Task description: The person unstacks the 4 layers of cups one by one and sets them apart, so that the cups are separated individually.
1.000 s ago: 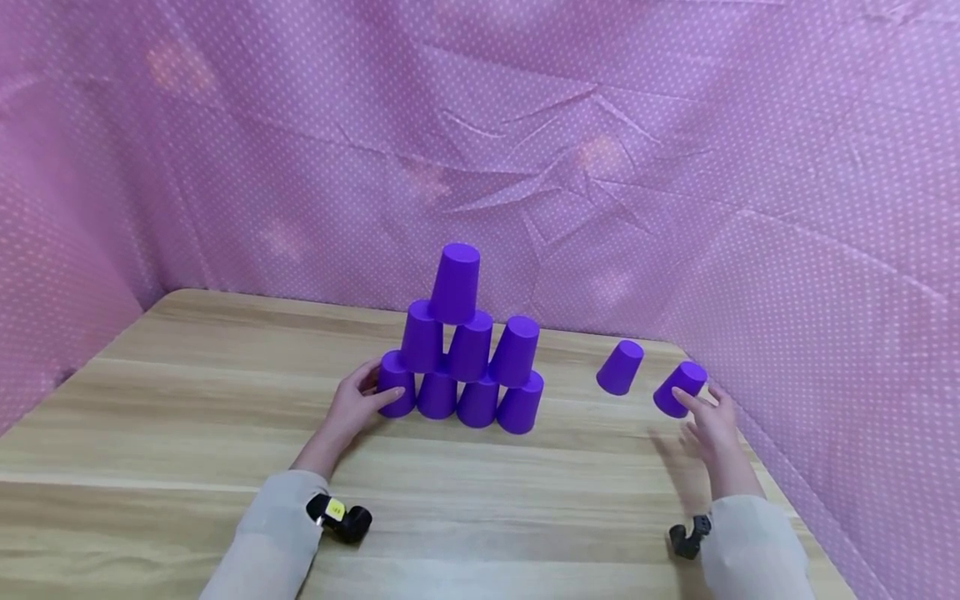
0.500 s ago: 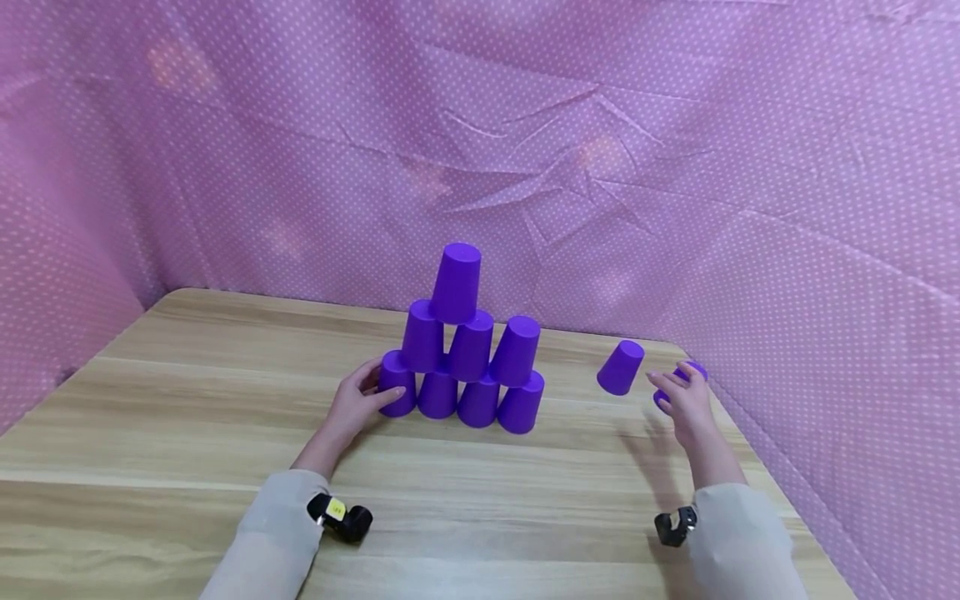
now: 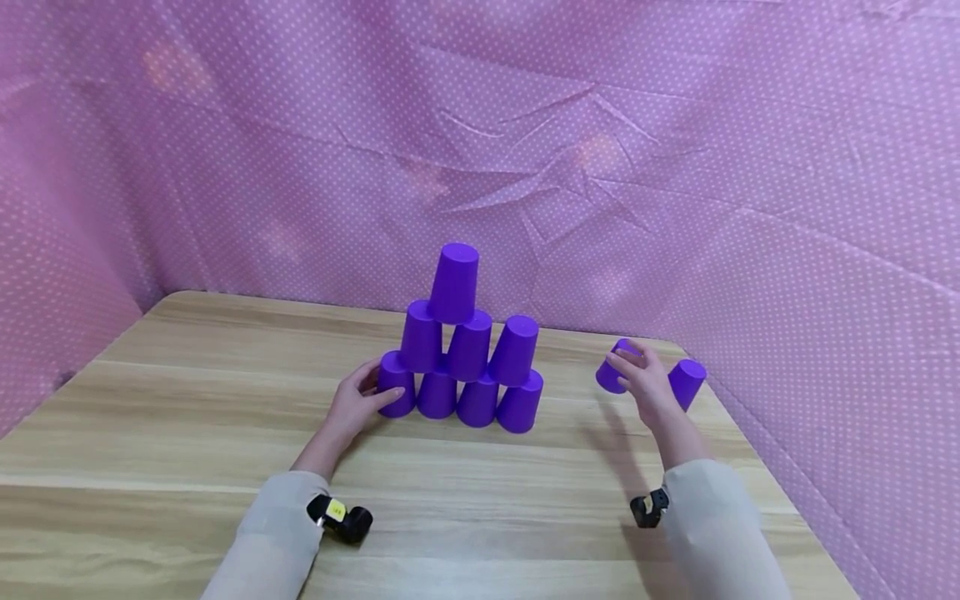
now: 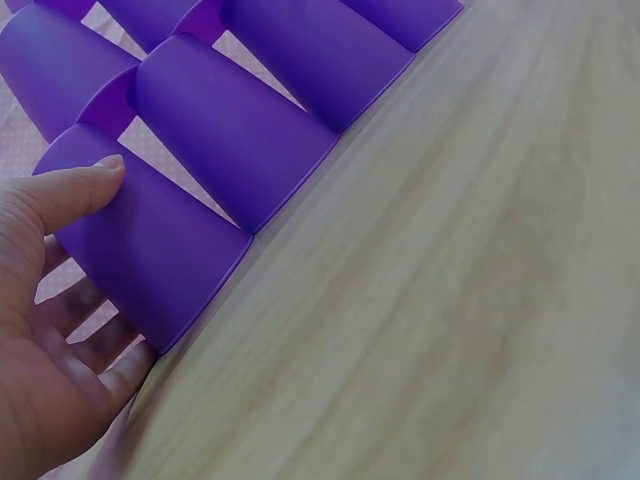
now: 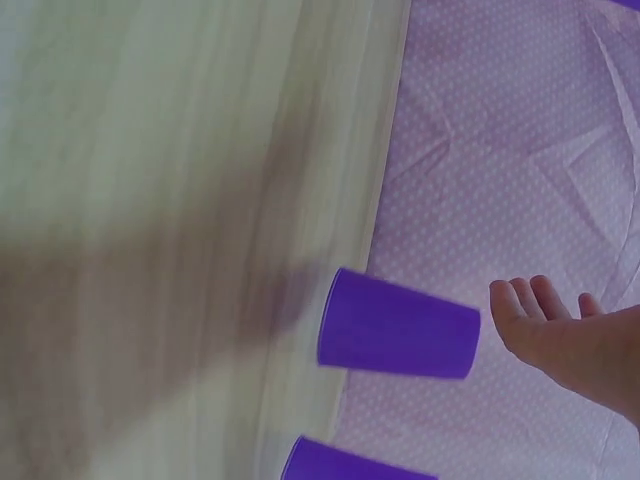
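Note:
Upside-down purple cups stand in a pyramid (image 3: 470,346) near the middle of the table, with several in the bottom row, three above and one on top (image 3: 454,283). At the bottom row's left end, my left hand (image 3: 352,408) holds the end cup (image 4: 150,240), thumb on its front and fingers round its far side. My right hand (image 3: 647,387) hovers by a loose upturned cup (image 3: 611,377), partly covering it. In the right wrist view its fingers are extended, apart from that cup (image 5: 400,325). A second loose cup (image 3: 686,382) stands farther right, partly behind my right hand.
The wooden table (image 3: 450,508) ends at a pink dotted cloth (image 3: 480,150) that hangs behind it and at both sides. Small black cameras sit on my left wrist (image 3: 341,518) and right wrist (image 3: 649,508).
My right hand has let go of the far-right cup and moved left to the other loose cup. The left hand and the pyramid have stayed in place.

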### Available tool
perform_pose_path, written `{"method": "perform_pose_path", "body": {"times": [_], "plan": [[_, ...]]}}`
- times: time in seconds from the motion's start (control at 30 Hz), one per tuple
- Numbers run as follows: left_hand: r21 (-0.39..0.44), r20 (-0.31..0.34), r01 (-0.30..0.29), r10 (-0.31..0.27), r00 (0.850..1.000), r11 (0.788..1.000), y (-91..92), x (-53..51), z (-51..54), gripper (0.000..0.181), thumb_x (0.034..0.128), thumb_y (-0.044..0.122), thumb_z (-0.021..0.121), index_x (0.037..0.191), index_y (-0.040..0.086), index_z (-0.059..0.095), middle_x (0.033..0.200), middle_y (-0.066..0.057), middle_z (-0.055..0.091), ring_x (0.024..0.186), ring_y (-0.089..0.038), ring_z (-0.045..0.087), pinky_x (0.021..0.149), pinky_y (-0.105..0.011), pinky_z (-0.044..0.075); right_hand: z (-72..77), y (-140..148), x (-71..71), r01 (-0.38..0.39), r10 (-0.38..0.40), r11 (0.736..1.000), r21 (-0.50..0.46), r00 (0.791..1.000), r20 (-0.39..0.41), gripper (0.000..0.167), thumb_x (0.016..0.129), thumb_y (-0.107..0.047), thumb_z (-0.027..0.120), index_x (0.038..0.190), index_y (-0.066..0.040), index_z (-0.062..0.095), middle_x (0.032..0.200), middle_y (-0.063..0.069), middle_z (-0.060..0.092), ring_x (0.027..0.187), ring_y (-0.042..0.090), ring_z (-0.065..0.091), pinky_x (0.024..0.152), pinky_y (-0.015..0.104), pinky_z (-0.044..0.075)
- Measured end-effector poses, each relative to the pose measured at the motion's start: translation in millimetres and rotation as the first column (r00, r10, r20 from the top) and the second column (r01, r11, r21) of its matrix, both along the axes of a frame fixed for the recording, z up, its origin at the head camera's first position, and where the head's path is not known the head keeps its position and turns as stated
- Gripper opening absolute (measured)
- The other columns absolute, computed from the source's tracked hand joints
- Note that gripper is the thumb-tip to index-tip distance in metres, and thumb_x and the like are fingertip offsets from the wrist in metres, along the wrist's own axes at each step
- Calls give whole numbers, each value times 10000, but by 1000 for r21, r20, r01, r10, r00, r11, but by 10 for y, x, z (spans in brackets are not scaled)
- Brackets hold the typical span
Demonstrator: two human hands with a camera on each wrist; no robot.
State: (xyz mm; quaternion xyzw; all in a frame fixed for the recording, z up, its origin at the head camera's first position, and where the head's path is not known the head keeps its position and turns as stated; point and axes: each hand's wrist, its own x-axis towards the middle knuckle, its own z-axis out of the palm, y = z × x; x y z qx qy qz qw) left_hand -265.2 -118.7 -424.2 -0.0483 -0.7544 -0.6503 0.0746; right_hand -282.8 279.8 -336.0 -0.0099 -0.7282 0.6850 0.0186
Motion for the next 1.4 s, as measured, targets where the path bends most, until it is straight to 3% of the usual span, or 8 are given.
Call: {"method": "perform_pose_path", "body": {"times": [0.4,0.73,1.1,1.4], "plan": [[-20,26,-1,2,1000,1000,13,-6,21,611,761,127,659,1288,23,367,1228,-219,410,1128,-307,371,953,-386,310,104,-257,-103,-74,75,997,6,994,-75,640,841,-130,558,1330,31,178,1308,239,282,1170,323,321,976,409,266],[-12,6,-3,3,1000,1000,17,-15,28,603,756,110,662,1281,22,379,1212,-215,427,1110,-301,390,942,-380,323,324,-426,-135,-112,122,990,89,986,-117,611,839,-170,561,1322,12,234,1292,205,340,1155,293,352,964,384,295],[-18,0,4,-4,1000,1000,5,4,27,599,760,119,658,1279,19,377,1211,-222,423,1115,-308,381,948,-390,315,551,-697,-197,-157,185,976,154,963,-194,550,824,-178,581,1290,-22,334,1235,154,429,1108,246,412,940,368,328],[-13,2,1,-1,1000,1000,2,14,16,593,764,117,655,1279,20,377,1215,-217,420,1119,-304,378,950,-389,312,656,-934,-207,-239,274,955,175,938,-213,559,803,-199,609,1278,-33,363,1230,143,438,1099,227,426,937,349,331]]}}
